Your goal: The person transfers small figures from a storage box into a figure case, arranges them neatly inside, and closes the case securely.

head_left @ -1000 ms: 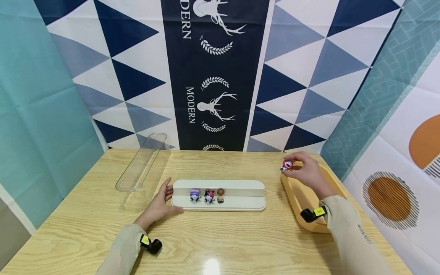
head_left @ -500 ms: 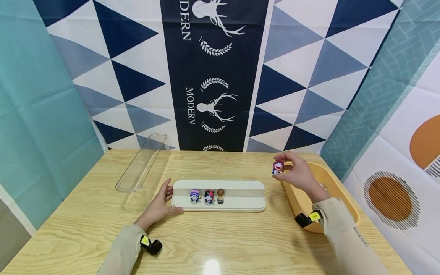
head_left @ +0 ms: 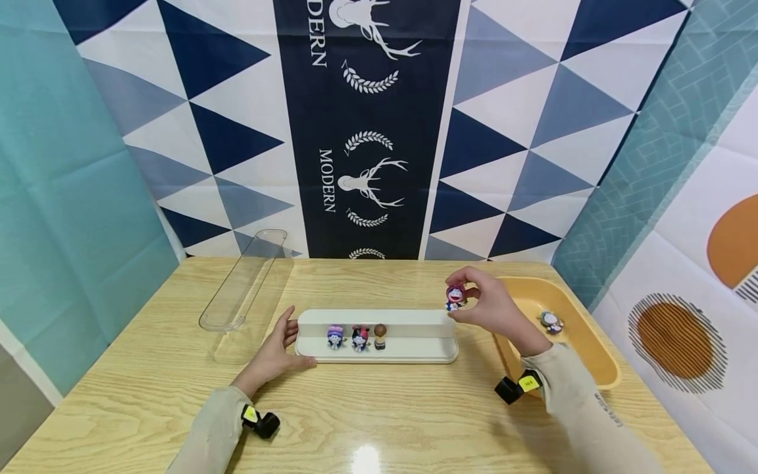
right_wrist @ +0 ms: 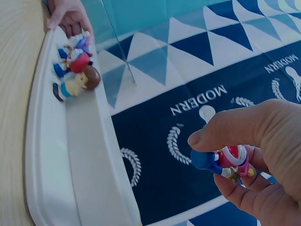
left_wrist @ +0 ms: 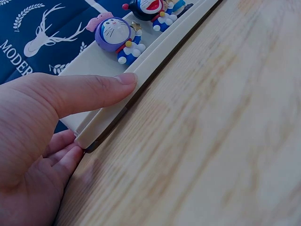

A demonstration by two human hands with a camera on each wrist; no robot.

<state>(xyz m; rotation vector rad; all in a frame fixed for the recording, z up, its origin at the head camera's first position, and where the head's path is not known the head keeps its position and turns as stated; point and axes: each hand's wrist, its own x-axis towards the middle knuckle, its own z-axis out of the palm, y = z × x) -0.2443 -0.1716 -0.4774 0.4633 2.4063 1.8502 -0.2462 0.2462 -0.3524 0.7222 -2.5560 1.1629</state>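
Observation:
A cream two-step display stand (head_left: 414,349) lies in the middle of the table. My left hand (head_left: 275,352) grips its left end, thumb (left_wrist: 106,92) along the front edge and fingers at the corner. Three small figurines stand together on the lower step: one in a purple hood (head_left: 335,337), one in black and red (head_left: 360,338), and a brown-haired one (head_left: 380,337). Over the stand's right end, my right hand (head_left: 494,306) pinches a Doraemon-like figurine (head_left: 455,297) in a pink hood between thumb and fingers. In the right wrist view, its blue feet point toward the thumb.
To the right is a yellow-orange tray (head_left: 592,352) with another figurine (head_left: 551,322) lying in it, partly under the right forearm. A long transparent cover (head_left: 243,293) stands at the back left. Patterned cloth hangs behind the table.
My right hand has carried the pink-hooded figurine left from the tray to the stand's right end, uncovering the figurine in the tray. My left hand has stayed put.

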